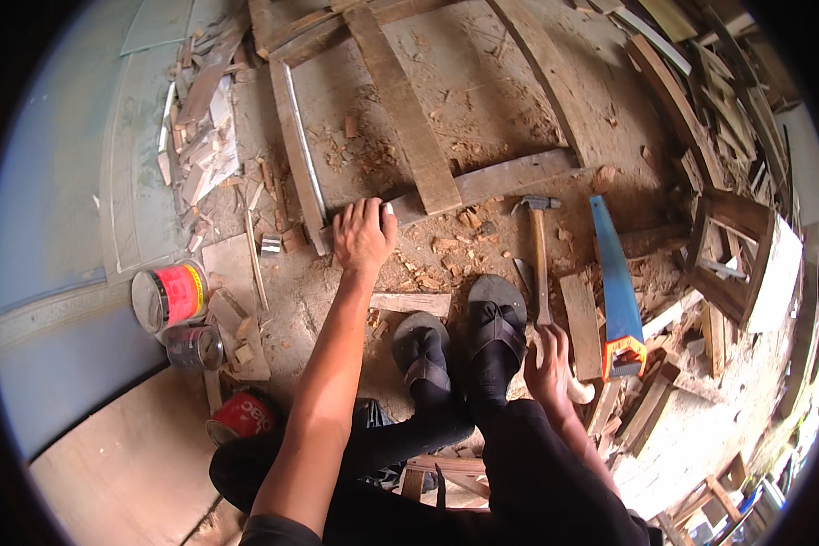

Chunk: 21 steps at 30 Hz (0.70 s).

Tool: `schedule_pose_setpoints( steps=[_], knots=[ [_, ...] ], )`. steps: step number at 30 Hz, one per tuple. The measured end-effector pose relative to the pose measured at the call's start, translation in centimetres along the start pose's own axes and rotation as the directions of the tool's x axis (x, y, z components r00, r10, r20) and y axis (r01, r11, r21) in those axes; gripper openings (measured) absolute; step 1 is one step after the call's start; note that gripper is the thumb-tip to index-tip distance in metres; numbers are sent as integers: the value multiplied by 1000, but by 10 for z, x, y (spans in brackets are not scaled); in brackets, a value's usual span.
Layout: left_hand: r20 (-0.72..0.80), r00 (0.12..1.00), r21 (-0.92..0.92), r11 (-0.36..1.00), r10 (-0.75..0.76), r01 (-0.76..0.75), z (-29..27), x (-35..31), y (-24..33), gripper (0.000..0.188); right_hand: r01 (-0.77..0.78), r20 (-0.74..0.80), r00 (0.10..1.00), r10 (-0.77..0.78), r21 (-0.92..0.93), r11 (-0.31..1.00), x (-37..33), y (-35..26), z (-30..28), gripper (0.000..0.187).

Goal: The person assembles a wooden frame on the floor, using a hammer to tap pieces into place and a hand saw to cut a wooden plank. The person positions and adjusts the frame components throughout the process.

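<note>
A wooden frame (413, 118) of brown boards lies on the dirt floor in front of me. My left hand (364, 235) rests over its near left corner, fingers curled over the bottom rail and partly hidden. On the right, the fingers of my right hand (548, 362) are bent around the lower handle of a hammer (540, 255). The hammer lies on the floor, its metal head pointing away from me toward the frame's near right corner. To its right is a handsaw (617, 273) with a blue blade and an orange and black handle.
Several paint cans, one red-labelled can (175, 295) among them, stand at the left near a blue-grey panel (55, 227). Wood scraps (200, 173) and chips litter the floor. A small wooden frame (733, 259) and heaped boards (737, 118) lie at the right. My sandalled feet (498, 314) are between my hands.
</note>
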<state>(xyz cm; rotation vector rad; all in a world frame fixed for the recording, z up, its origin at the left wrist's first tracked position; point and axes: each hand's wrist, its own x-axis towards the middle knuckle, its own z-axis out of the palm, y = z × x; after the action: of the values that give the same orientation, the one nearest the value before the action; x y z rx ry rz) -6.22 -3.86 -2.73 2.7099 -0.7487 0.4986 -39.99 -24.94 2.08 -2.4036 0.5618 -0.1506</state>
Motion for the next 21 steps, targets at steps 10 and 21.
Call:
schedule_pose_setpoints(
  steps=[10,21],
  knots=[
    [57,998,65,998,10,-14,0,-7,-9,31,-51,23,998,56,-182,982,-79,48,9,74],
    [322,944,-38,998,67,-58,-24,-5,-10,83,-206,100,966,240,-269,941,-131,88,-16,81]
  ],
)
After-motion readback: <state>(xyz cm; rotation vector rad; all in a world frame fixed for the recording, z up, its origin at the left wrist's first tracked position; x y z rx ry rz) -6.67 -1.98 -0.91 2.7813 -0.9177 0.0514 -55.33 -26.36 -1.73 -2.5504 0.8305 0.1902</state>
